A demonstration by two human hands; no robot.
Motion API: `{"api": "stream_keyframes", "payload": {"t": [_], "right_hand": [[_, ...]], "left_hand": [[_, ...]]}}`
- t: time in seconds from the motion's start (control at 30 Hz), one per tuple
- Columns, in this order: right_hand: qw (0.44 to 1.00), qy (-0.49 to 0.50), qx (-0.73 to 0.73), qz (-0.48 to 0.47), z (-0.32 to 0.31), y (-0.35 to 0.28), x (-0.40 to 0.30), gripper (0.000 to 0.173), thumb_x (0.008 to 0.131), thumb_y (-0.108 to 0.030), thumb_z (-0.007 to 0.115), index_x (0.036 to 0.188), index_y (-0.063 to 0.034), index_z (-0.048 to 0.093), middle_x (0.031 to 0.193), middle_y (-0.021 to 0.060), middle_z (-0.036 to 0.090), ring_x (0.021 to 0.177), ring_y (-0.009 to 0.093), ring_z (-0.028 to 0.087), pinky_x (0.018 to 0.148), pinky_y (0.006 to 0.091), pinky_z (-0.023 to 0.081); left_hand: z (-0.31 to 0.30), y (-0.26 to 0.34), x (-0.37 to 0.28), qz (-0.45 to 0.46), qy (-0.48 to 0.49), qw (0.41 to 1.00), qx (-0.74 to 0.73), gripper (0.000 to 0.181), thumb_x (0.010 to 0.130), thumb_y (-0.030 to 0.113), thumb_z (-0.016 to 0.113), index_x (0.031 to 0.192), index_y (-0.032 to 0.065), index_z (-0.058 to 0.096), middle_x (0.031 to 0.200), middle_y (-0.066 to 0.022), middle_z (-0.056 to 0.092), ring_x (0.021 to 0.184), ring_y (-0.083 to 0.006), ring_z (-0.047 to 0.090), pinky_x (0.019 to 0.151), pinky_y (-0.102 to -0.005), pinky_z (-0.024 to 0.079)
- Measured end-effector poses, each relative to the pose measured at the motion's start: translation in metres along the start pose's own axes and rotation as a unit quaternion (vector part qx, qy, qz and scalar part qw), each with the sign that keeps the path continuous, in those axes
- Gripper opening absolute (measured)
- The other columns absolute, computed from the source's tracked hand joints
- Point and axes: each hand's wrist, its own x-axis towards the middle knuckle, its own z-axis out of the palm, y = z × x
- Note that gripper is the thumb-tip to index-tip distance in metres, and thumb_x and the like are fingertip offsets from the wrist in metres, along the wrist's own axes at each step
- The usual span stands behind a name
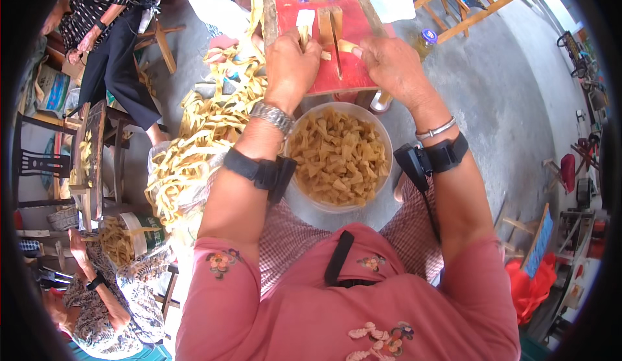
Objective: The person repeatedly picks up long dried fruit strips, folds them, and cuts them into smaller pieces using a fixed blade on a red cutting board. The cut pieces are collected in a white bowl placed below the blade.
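Note:
An upright blade (336, 45) stands against a wooden block (324, 23) on a red board (316, 81). To its left, my left hand (293, 62) is closed on a folded pale yellow strip (326, 55), whose ends stick out by the fingers. Right of the blade, my right hand (392, 64) pinches another short yellow piece (346, 46) between thumb and finger. Below the board, a round clear tub (388, 166) holds many cut, folded yellow pieces (340, 159). A long heap of yellow strips (209, 118) lies left of my forearm.
A lidded jar (427, 39) stands right of the board, near a wooden folding chair (461, 21). Two people sit at the left, one (112, 35) at the upper left, another (112, 298) at the lower left, beside a wooden bench (95, 162) and a bucket of yellow pieces (141, 232).

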Motion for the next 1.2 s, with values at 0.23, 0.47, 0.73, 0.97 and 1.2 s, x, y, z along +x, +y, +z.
{"api": "stream_keyframes", "payload": {"t": [0.23,0.47,0.73,0.97,1.2], "right_hand": [[0.994,0.047,0.048,-0.085,-0.021,-0.042,-0.047,0.013,0.085,-0.021,0.053,0.084,-0.0078,0.057,0.073,0.0112,0.060,0.070,0.031,0.061,0.056,0.0405,0.046],[0.957,0.010,0.093,-0.274,0.021,-0.067,-0.099,0.006,0.078,-0.016,0.060,0.080,-0.0122,0.055,0.074,0.0029,0.059,0.067,0.023,0.061,0.051,0.0347,0.046],[0.940,-0.119,0.242,-0.209,0.026,-0.078,-0.125,0.014,0.083,-0.018,0.061,0.079,-0.0070,0.053,0.070,0.0082,0.054,0.064,0.027,0.056,0.054,0.0370,0.044],[0.934,-0.054,0.336,-0.107,0.006,-0.075,-0.122,0.022,0.088,-0.026,0.056,0.081,-0.0053,0.055,0.072,0.0131,0.056,0.064,0.033,0.055,0.057,0.0403,0.043],[0.905,0.074,0.413,0.069,0.020,-0.035,-0.096,0.024,0.092,-0.025,0.052,0.089,-0.0021,0.056,0.074,0.0069,0.051,0.069,0.015,0.052,0.063,0.0298,0.043]], "left_hand": [[-0.034,0.039,-0.034,-0.124,-0.345,0.930,-0.041,0.033,0.089,0.033,0.060,0.088,0.0006,0.065,0.055,-0.0030,0.058,0.047,-0.0073,0.054,0.042,-0.0221,0.044],[-0.008,-0.018,-0.082,0.113,-0.382,0.905,-0.149,0.032,0.090,0.025,0.056,0.112,0.0023,0.056,0.090,-0.0101,0.064,0.078,-0.0130,0.062,0.066,-0.0259,0.050],[-0.003,0.029,-0.083,-0.351,-0.441,0.763,-0.316,0.029,0.091,0.030,0.057,0.093,0.0013,0.060,0.072,0.0001,0.055,0.061,-0.0071,0.051,0.056,-0.0203,0.043],[0.011,0.002,-0.082,-0.133,-0.446,0.862,-0.203,0.020,0.087,0.018,0.058,0.092,-0.0013,0.062,0.070,-0.0010,0.058,0.064,-0.0076,0.053,0.059,-0.0231,0.045],[-0.005,0.028,-0.082,0.044,-0.367,0.926,-0.074,0.022,0.088,0.007,0.049,0.105,0.0037,0.062,0.077,-0.0111,0.058,0.070,-0.0173,0.060,0.060,-0.0307,0.049]]}}
